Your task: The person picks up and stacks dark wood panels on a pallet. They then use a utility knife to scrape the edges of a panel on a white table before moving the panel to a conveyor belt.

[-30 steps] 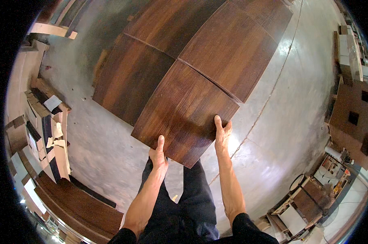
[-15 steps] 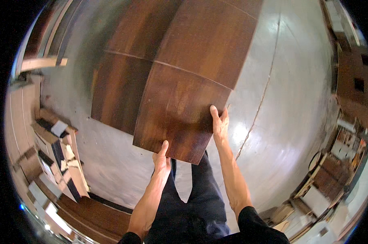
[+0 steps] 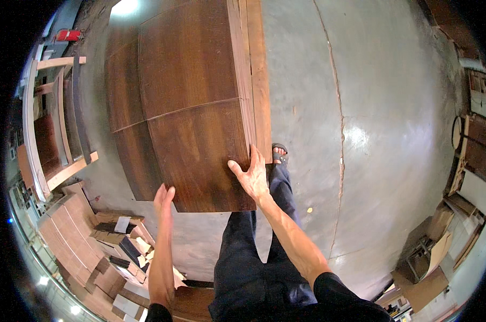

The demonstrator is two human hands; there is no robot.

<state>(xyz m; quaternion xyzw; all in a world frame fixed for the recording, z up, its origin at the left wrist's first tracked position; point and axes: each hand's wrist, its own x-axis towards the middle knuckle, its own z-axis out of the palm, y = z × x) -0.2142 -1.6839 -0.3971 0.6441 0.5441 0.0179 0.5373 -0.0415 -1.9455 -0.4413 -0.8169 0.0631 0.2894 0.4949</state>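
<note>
A dark brown wooden panel [image 3: 200,161] lies on top of a stack whose layered edges [image 3: 243,70] show on the right. My right hand [image 3: 252,177] rests at its right edge near the front corner, thumb spread over the top face and fingers straight along the side. At the panel's near left corner, my left hand [image 3: 165,201] touches the edge with its fingers stretched out; its underside is hidden. Another dark brown panel [image 3: 130,155] lies along the left, partly covered by the top one.
A light wooden frame [image 3: 66,180] stands at the left, with a red object [image 3: 68,35] beyond it. Cardboard and board offcuts [image 3: 125,241] are piled at the lower left. A cracked concrete floor [image 3: 307,107] stretches right. More boards [image 3: 476,190] lean along the right side.
The panel has come down from a slanted position to lie along the stack. My right hand has shifted to the stack's side edge, my left hand to the near left corner. The view has turned.
</note>
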